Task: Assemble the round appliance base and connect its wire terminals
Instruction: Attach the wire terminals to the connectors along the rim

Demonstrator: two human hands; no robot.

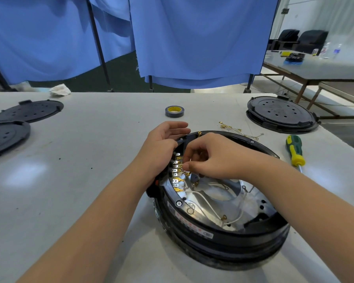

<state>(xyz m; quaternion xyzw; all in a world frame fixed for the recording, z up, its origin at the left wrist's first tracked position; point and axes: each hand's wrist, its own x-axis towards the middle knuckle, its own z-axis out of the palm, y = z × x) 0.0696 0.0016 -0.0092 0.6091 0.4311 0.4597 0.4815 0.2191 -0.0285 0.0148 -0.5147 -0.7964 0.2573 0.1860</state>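
The round black appliance base (223, 237) lies open side up on the table, showing a shiny metal plate and white wires (204, 203) with brass ring ends. A row of silver and brass terminals (176, 174) runs along its left inner edge. My left hand (161, 146) rests against the base's left rim beside that row, fingers spread. My right hand (211, 158) reaches over the base, thumb and fingers pinched on a brass wire terminal (187, 173) right at the row.
A roll of dark tape (174, 111) sits behind the hands. Loose brass-tipped wires (239, 130) and a green-yellow screwdriver (294, 150) lie to the right. Another closed base (280, 114) stands back right. Two black covers (29, 111) (4, 137) lie left. Blue curtains hang behind.
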